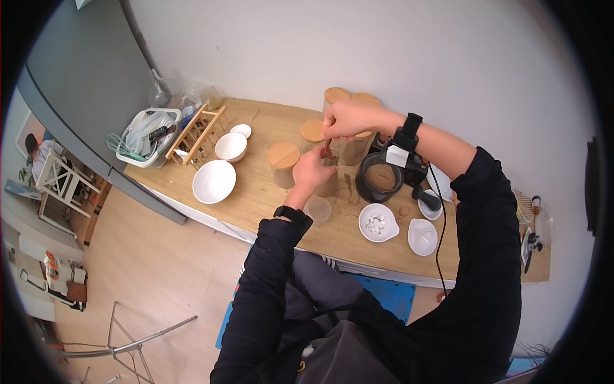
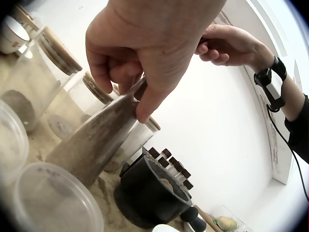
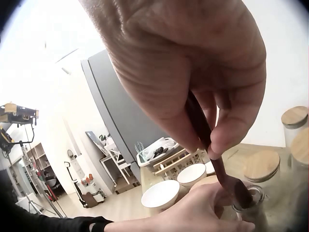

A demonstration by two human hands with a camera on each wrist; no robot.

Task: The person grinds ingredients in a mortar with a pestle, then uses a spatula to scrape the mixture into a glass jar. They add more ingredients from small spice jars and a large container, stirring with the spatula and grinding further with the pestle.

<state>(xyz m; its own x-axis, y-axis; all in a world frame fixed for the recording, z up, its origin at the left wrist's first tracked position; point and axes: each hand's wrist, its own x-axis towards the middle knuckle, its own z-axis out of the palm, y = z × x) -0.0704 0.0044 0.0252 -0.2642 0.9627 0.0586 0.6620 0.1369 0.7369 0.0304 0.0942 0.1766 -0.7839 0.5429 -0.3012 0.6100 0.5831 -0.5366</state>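
Observation:
My right hand (image 3: 193, 72) pinches the handle of a dark reddish-brown spoon (image 3: 212, 154), whose tip is at the mouth of a narrow glass bottle (image 3: 258, 212). In the left wrist view my left hand (image 2: 145, 53) grips this bottle (image 2: 94, 140) near its neck; brownish powder shows through the glass. The black mortar (image 1: 380, 178) beside it holds brown powder. In the head view, my right hand (image 1: 358, 120) is just above my left hand (image 1: 311, 168).
Wooden-lidded jars (image 1: 283, 156) stand around the bottle. White bowls (image 1: 214, 182), a wooden rack (image 1: 199, 133) and a white basket (image 1: 148, 160) are at the left. A dish with fragments (image 1: 378, 223), a spouted dish (image 1: 423, 237) and a pestle (image 1: 427, 200) lie to the right. A cable runs down the right.

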